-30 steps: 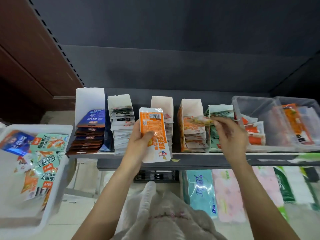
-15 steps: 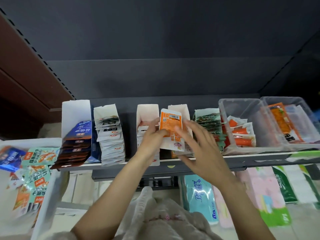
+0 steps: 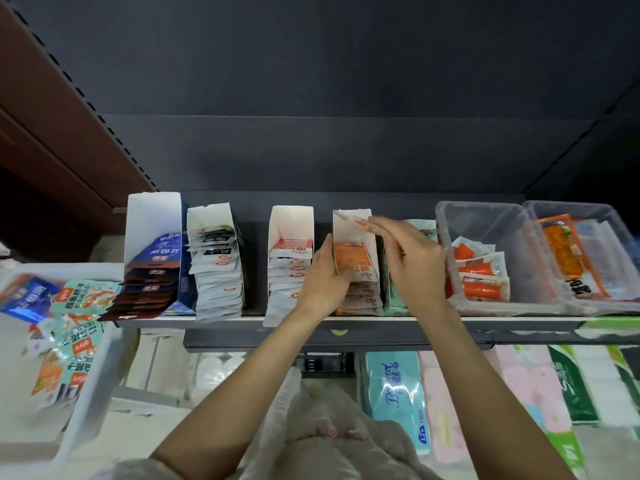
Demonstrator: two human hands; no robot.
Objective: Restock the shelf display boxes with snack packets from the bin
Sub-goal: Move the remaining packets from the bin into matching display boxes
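On the shelf, an orange snack packet (image 3: 353, 260) stands in the fourth white display box (image 3: 350, 221), on top of a stack of like packets. My left hand (image 3: 323, 277) grips this packet at its left edge, thumb on its front. Over the box's right wall lies my right hand (image 3: 414, 259), its fingers stretched out and the fingertips touching the white back of a packet near the box's rear. At the far left, the white bin (image 3: 88, 393) holds several loose green, orange and blue packets (image 3: 78, 301).
More display boxes line the shelf: a blue-packet box (image 3: 152, 216), two white-packet boxes (image 3: 211, 218) (image 3: 291, 221) and a green-packet box (image 3: 424, 226). Two clear tubs (image 3: 485, 220) (image 3: 585, 216) stand at the right. Tissue packs (image 3: 394, 386) sit on the shelf below.
My left hand carried the orange packet right and lowered it into the fourth box. My right hand left the green box and came over that box.
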